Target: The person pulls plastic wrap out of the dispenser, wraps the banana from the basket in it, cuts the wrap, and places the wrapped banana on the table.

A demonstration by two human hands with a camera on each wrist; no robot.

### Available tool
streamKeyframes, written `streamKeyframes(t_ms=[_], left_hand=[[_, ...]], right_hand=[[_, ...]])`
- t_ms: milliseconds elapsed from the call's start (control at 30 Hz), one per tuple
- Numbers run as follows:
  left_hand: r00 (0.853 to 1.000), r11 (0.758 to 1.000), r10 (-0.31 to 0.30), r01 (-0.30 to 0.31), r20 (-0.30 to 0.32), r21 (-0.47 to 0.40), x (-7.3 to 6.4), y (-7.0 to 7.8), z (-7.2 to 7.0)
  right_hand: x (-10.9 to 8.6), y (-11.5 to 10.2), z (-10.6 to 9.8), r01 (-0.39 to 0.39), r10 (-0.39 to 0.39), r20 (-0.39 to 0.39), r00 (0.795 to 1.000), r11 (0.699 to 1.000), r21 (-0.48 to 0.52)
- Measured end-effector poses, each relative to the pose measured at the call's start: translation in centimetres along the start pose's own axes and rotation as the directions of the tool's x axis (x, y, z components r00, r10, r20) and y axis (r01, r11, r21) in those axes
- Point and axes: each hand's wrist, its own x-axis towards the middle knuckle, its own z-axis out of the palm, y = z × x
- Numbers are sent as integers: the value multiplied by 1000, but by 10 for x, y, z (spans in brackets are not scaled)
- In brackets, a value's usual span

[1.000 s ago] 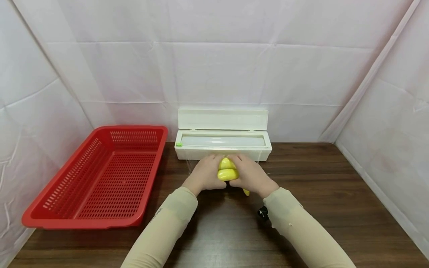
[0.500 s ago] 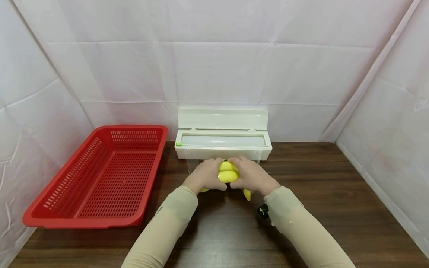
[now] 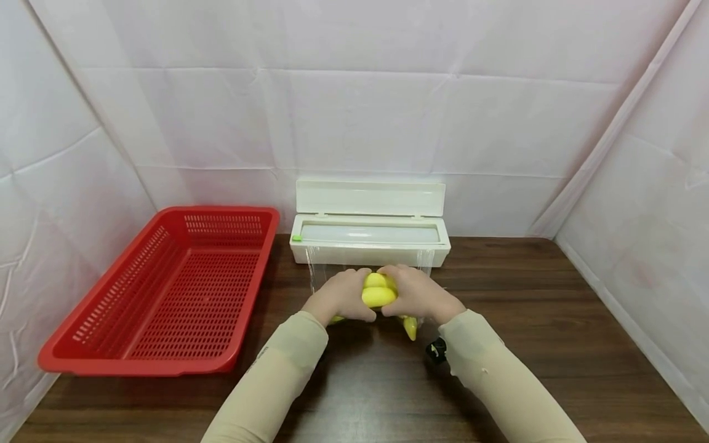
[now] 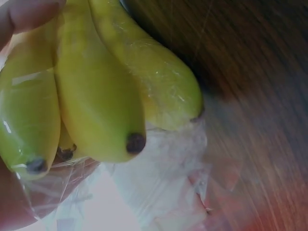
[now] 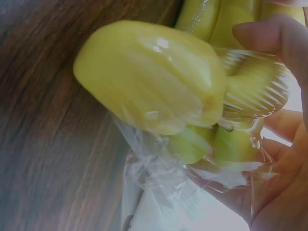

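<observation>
Both hands hold a bunch of bananas [image 3: 379, 296] from its two sides, over the table in front of the film box. My left hand [image 3: 344, 295] grips the left side, with its thumb [image 4: 36, 14] on top of the fruit and fingers under it. On the other side, my right hand [image 3: 418, 294] has its thumb [image 5: 260, 36] over the bananas and its fingers around behind. Clear cling film [image 5: 163, 178] covers the bananas in wrinkles. Film also stretches between the bunch and the white cling film box [image 3: 370, 256], whose lid [image 3: 370, 197] stands raised.
A red plastic basket [image 3: 244, 314] stands on the left of the dark wooden table [image 3: 532, 320]. White cloth walls [image 3: 354, 117] rise behind and at both sides. A small black object [image 3: 436, 351] shows beside the right sleeve.
Both hands have drawn the bananas slightly back from the box, towards the body. More film shows between box and hands, and banana tips now show below both hands.
</observation>
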Motion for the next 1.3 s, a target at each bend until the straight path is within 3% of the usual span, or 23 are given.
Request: streamKeyframes(t_ms=[233,833,1000,1133,1300], left_hand=[[999,1000,-1,2,51,-9,0,2,-4],[994,1000,-3,5,107,-17,-2,5,-7],[990,999,-36,38,136,-12,-3,5,-12],[984,998,-54,60,169,-29,-3,5,-14],[985,998,-54,57,165,-11,-3,5,-13]], right_hand=[[0,4,2,10,-10,13,1000,999,45],[-5,5,4,24,-26,34,999,998,55],[-4,6,5,46,-48,28,998,996,74],[-3,7,6,17,-23,61,998,995,93],[-2,7,5,16,-23,63,998,995,94]])
